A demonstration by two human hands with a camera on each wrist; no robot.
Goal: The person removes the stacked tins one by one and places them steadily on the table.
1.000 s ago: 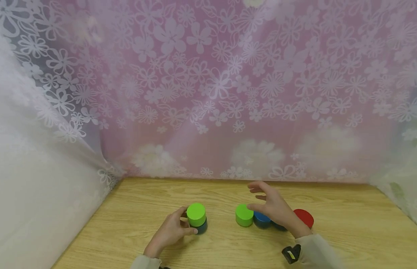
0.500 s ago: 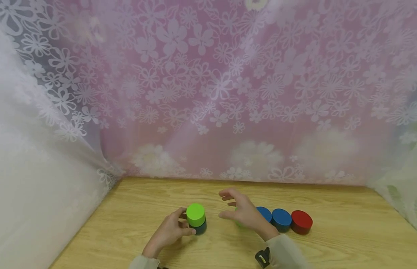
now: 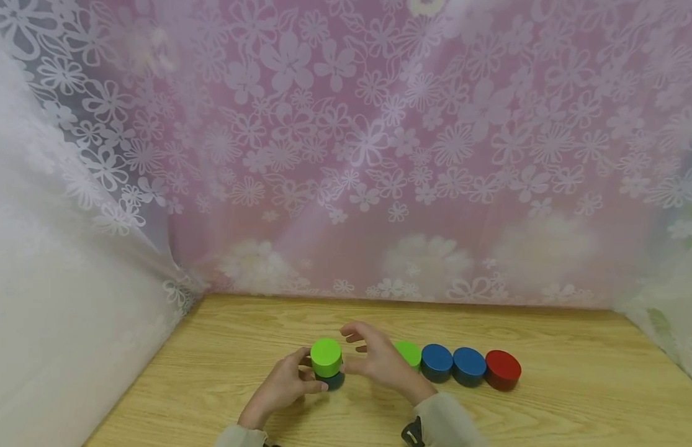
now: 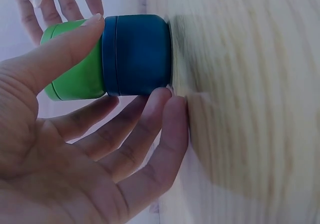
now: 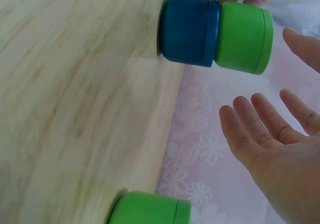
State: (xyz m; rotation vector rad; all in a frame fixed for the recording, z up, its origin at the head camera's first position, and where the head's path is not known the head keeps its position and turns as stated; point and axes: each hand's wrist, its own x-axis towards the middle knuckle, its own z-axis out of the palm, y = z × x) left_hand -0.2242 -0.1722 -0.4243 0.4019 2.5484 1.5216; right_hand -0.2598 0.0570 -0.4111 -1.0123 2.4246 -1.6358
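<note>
A green lidded jar (image 3: 326, 356) sits on top of a dark blue lidded jar (image 3: 333, 380), forming a stack on the table. My left hand (image 3: 287, 380) curls round the stack from the left; in the left wrist view its thumb lies across the green jar (image 4: 80, 78) near the seam and its fingers reach along the blue jar (image 4: 140, 56). To the stack's right is my right hand (image 3: 379, 362), thumb and fingers spread. The right wrist view shows a gap between that hand (image 5: 290, 154) and the upper green jar (image 5: 244, 37).
Right of the stack, a row of jars stands on the wooden table (image 3: 211, 385): a green jar (image 3: 409, 354) partly behind my right hand, two blue jars (image 3: 437, 362), (image 3: 469, 366) and a red jar (image 3: 503, 370). A floral curtain (image 3: 379, 186) hangs behind the table.
My right hand has moved left, from over the row of jars to beside the stack, uncovering the blue and red jars. My left hand and the stack have stayed in place.
</note>
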